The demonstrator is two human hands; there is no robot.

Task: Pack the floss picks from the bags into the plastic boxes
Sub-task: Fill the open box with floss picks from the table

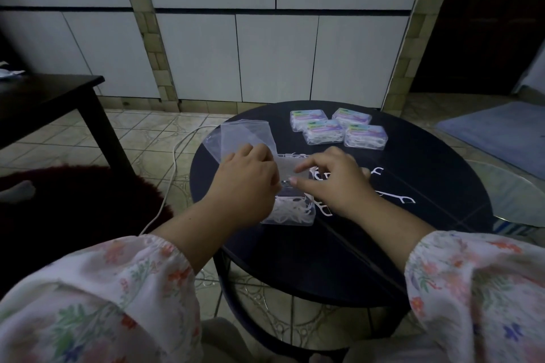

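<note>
My left hand (249, 177) covers the near-left corner of the open plastic box (290, 209), and I cannot tell whether its fingertips grip the lid. My right hand (333, 181) hides several loose floss picks (395, 196). Labels on the four closed boxes (339, 130) are too small to read. The dark side table (53, 97) runs off the left edge.

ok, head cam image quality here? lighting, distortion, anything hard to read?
Head view: dim, bluish light; the dark round table swallows contrast, so the loose floss picks show only as thin white shapes. Wide-angle bend curves the cabinets at the edges. The floral sleeves are soft at the bottom corners. The clear box between the left hand and right hand is hard to outline.
</note>
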